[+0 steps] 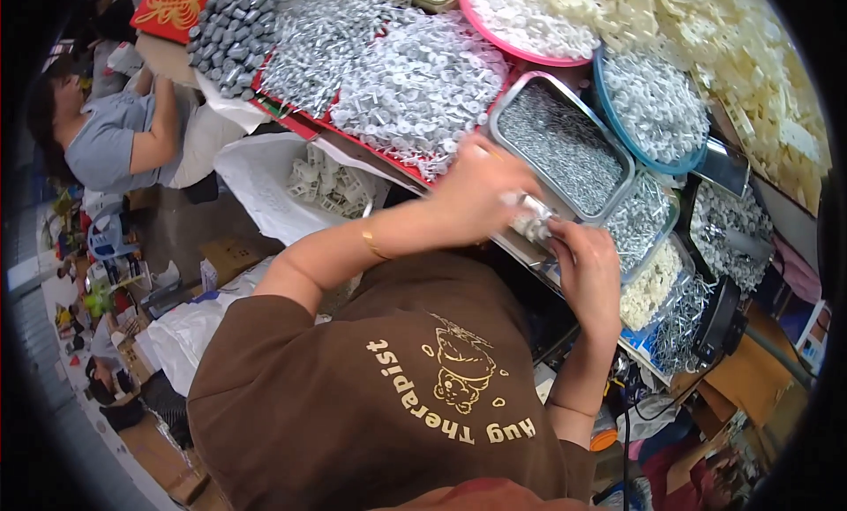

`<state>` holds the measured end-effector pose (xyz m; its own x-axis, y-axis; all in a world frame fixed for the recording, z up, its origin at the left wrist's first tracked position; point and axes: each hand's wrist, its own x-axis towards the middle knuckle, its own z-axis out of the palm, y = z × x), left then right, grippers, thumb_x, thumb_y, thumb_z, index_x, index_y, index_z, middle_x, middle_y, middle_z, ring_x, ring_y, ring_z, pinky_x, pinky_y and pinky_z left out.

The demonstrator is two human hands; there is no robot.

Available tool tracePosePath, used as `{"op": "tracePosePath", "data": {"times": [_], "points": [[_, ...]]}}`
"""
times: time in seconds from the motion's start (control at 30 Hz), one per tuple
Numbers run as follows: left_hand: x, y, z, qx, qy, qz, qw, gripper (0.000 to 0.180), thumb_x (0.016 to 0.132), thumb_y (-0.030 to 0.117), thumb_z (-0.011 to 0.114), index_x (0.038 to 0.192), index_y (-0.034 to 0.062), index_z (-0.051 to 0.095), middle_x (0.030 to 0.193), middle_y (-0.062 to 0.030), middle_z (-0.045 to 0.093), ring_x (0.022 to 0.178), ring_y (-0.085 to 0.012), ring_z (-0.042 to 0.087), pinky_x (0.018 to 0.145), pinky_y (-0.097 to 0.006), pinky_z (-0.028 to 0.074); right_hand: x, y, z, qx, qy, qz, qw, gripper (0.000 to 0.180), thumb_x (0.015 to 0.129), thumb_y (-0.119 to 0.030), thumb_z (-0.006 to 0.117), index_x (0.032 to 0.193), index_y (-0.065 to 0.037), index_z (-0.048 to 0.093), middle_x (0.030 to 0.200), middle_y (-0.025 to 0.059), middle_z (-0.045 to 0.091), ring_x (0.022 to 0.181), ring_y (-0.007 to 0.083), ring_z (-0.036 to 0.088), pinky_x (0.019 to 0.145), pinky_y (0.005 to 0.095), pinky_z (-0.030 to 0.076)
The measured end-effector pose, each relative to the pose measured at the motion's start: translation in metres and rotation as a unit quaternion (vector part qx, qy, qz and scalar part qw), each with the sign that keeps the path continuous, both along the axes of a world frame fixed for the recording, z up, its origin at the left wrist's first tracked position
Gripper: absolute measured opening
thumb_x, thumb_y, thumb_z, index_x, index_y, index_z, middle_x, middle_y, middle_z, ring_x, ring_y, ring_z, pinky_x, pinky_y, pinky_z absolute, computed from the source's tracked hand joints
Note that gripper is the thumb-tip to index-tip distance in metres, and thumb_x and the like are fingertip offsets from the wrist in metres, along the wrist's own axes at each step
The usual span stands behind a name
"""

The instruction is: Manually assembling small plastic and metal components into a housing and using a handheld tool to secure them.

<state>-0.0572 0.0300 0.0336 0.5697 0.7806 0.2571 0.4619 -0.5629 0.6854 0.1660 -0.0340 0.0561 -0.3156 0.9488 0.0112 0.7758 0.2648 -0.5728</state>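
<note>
My left hand [490,186] reaches across from the left and is smeared by motion, so its finger positions are unclear. It is close to a small white and silvery part [532,220] at the near edge of the work surface. My right hand [586,257] pinches that part at its right side between thumb and fingers. Just beyond both hands lies a metal tray [535,77] of small silvery pins [565,145]. To the left of it spreads a heap of silvery metal pieces with pale round ends [415,78].
Farther left are grey cylinders [234,39]. A pink-rimmed basin [494,41], a blue bowl [605,96] and cream plastic parts [750,43] fill the back. A white bag [256,171] of white parts stands left of my arm. Another person [123,140] sits at the far left.
</note>
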Motion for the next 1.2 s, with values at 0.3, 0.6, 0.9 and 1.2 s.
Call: {"op": "tracePosePath", "data": {"times": [0.3,0.6,0.9,1.2], "points": [[-0.194,0.113,-0.012,0.057,0.299,0.385,0.871,0.027,0.087,0.032,0.072,0.098,0.0077,0.078,0.100,-0.0121,0.073,0.092,-0.0296,0.068,0.084,-0.038,0.048,0.031,0.006,-0.003,0.086,0.144,-0.245,0.955,0.022,0.087,-0.005,0.073,0.108,-0.001,0.072,0.094,0.0102,0.074,0.080,0.0163,0.068,0.075,0.0295,0.053],[-0.190,0.120,-0.008,0.055,0.304,0.379,0.872,0.030,0.081,0.032,0.079,0.093,0.0043,0.077,0.095,-0.0091,0.075,0.081,-0.0226,0.068,0.075,-0.034,0.051,0.186,0.049,-0.018,0.100,-0.256,-0.431,0.859,0.020,0.086,-0.021,0.073,0.100,-0.007,0.077,0.090,0.0129,0.070,0.087,0.0312,0.065,0.083,0.0396,0.050],[-0.187,0.112,0.004,-0.011,0.227,0.437,0.870,0.025,0.089,0.022,0.072,0.096,-0.0021,0.069,0.088,-0.0087,0.074,0.080,-0.0126,0.068,0.074,-0.028,0.052,0.192,0.048,-0.024,0.181,0.064,-0.426,0.884,0.020,0.094,-0.017,0.071,0.103,0.001,0.068,0.105,0.0086,0.071,0.092,0.0130,0.066,0.083,0.0252,0.051],[-0.093,0.052,0.012,-0.201,-0.231,0.241,0.921,0.018,0.092,-0.002,0.065,0.108,-0.0008,0.074,0.094,-0.0032,0.070,0.087,-0.0091,0.063,0.084,-0.022,0.049,0.047,-0.018,0.012,0.006,0.283,-0.246,0.927,0.018,0.077,0.012,0.071,0.090,0.002,0.076,0.093,0.0086,0.069,0.083,0.0130,0.062,0.068,0.0245,0.048]]}}
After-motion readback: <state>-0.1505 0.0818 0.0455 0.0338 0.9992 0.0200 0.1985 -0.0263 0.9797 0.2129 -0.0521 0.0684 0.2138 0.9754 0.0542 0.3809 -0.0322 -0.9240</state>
